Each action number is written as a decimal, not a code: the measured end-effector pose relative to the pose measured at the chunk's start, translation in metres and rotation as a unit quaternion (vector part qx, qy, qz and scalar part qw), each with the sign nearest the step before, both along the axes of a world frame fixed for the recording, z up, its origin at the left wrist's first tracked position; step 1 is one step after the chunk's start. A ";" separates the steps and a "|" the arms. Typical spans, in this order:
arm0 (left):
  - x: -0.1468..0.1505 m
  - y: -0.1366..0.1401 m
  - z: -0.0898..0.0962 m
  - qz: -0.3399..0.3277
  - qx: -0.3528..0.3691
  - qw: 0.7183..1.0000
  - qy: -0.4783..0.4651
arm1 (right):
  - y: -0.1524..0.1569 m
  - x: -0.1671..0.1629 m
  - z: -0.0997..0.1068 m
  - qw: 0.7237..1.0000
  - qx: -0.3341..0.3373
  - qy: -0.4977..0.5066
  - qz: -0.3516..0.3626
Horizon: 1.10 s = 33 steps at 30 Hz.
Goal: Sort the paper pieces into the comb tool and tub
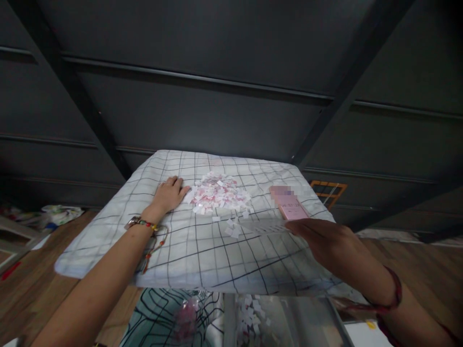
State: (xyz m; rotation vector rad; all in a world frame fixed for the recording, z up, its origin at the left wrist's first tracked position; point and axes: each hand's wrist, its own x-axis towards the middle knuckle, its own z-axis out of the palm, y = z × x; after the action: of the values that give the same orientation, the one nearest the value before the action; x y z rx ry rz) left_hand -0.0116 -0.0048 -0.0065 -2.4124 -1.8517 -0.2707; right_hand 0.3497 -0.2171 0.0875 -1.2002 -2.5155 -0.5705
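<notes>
A heap of small white and pink paper slips [219, 193] lies on the checked white cloth [188, 250] covering the table. My left hand [170, 193] rests flat on the cloth just left of the heap, fingers stretched out, thumb near its edge. In my right hand [325, 238] is a clear ruler-like strip [265, 225], blurred, held at one end with the fingers closed. The strip points left, and its far end reaches a few loose slips [233, 228] in front of the heap. Beyond my right hand lies a pink phone [291, 207] with digits on its screen.
Below the table's front edge stands an open grey container [289, 318] with more slips inside. A pink plastic bag [186, 318] lies on dark-lined green fabric [152, 318]. A dark panelled wall [202, 115] rises behind the table.
</notes>
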 end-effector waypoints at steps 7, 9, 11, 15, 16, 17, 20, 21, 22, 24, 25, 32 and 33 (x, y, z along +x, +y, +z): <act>-0.001 0.001 -0.001 -0.005 0.001 1.000 -0.004 | -0.005 -0.005 0.003 1.000 0.024 0.003 0.006; -0.001 0.002 -0.002 -0.005 0.005 1.000 -0.002 | -0.008 -0.006 0.005 1.000 0.025 0.002 0.012; 0.000 0.002 -0.001 0.000 0.001 1.000 0.004 | -0.010 -0.005 0.006 1.000 0.015 -0.004 0.011; 0.003 0.000 0.003 0.010 -0.014 1.000 0.014 | -0.013 0.002 0.007 1.000 -0.002 -0.003 0.003; 0.004 -0.001 0.003 0.011 -0.017 1.000 0.014 | -0.012 0.002 0.007 1.000 0.001 -0.002 0.003; 0.004 -0.001 0.004 0.011 -0.020 1.000 0.013 | -0.010 0.003 0.007 1.000 0.005 -0.004 0.003; 0.004 -0.001 0.004 0.008 -0.018 1.000 0.008 | -0.004 0.001 0.004 1.000 0.026 -0.010 0.000; 0.004 -0.001 0.004 0.006 -0.016 1.000 0.007 | -0.002 0.001 0.003 1.000 0.028 -0.011 0.000; 0.004 -0.001 0.004 0.006 -0.015 1.000 0.007 | 0.000 0.001 0.002 1.000 0.024 -0.012 0.002; 0.003 -0.001 0.004 0.008 -0.017 1.000 0.007 | 0.000 0.003 0.002 1.000 0.005 -0.012 0.006; 0.004 -0.001 0.004 0.009 -0.019 1.000 0.007 | -0.002 0.004 0.002 1.000 -0.008 -0.012 0.005; 0.003 0.000 0.002 0.008 -0.013 1.000 0.003 | -0.006 0.002 0.005 1.000 0.014 -0.005 0.002; 0.002 0.001 0.001 0.007 -0.010 1.000 0.001 | -0.005 0.000 0.004 1.000 0.017 -0.009 0.004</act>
State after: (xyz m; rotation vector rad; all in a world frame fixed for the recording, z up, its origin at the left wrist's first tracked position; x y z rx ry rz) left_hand -0.0093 -0.0043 -0.0052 -2.4098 -1.8798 -0.2491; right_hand 0.3497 -0.2224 0.0913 -1.1784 -2.5138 -0.6233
